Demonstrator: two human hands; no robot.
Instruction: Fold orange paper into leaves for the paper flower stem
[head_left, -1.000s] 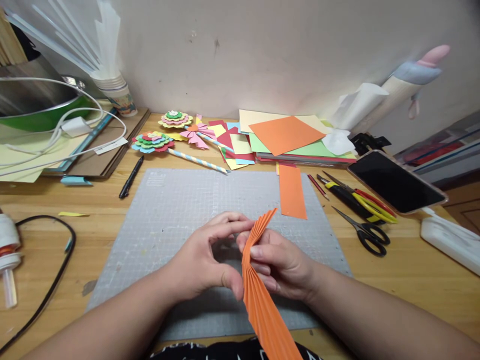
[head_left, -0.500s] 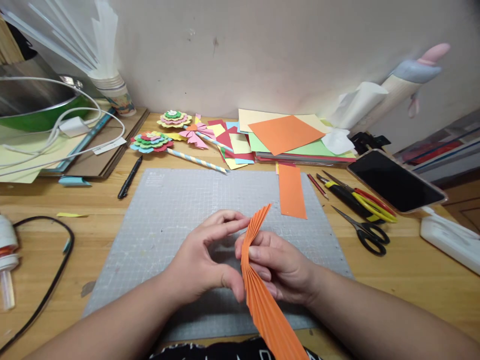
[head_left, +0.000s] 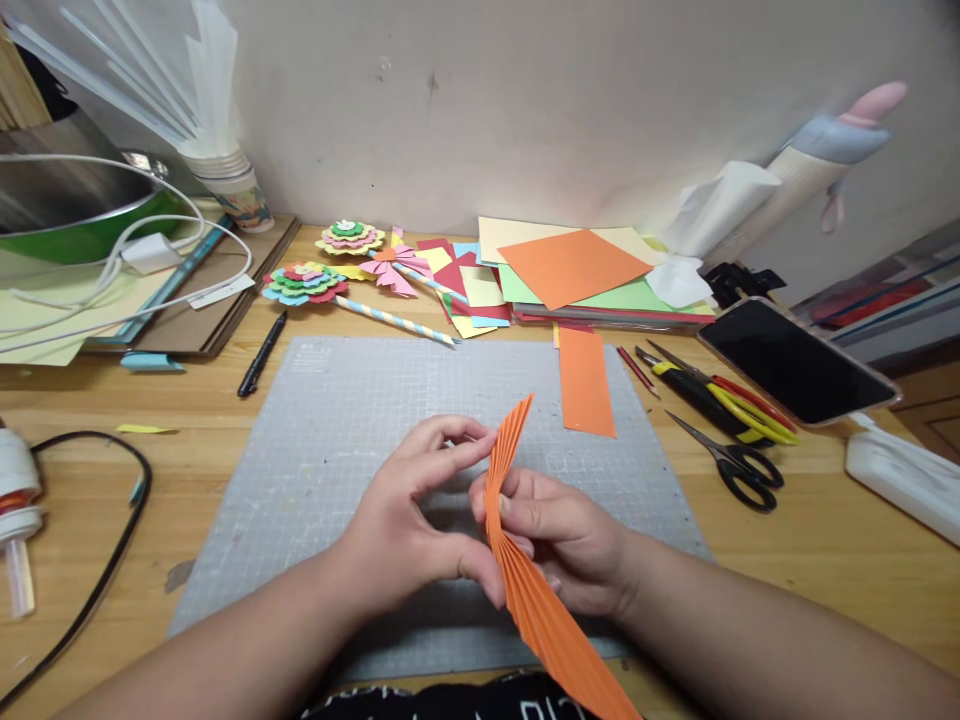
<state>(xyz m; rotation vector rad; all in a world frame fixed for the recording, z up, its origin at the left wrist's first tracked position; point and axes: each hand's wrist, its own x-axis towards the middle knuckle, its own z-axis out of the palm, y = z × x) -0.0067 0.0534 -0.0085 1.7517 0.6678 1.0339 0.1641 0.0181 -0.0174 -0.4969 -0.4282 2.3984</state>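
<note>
A strip of orange paper (head_left: 551, 610), folded into narrow pleats, is pinched near its middle by my right hand (head_left: 566, 530). Its pleats are pressed together at the pinch and fan out toward both ends; the lower end runs past the bottom of the view. To its left, my left hand (head_left: 420, 510) is open, thumb and fingers wide apart, with the fingertips against the upper part and the thumb tip at the edge lower down. Both hands are above the grey cutting mat (head_left: 360, 400). A flat orange paper strip (head_left: 587, 385) lies at the mat's far right.
Scissors (head_left: 739, 470), pliers (head_left: 720, 400) and a phone (head_left: 799, 360) lie on the right. Paper flowers (head_left: 307, 285) and stacked coloured paper (head_left: 607, 305) sit along the wall. On the left are a black pen (head_left: 262, 355), a glue gun (head_left: 16, 510) and its black cord (head_left: 146, 500).
The pleated paper's upper end has tilted slightly left, and its lower end has swung right. My left thumb has come against the paper's edge. My right hand keeps its pinch.
</note>
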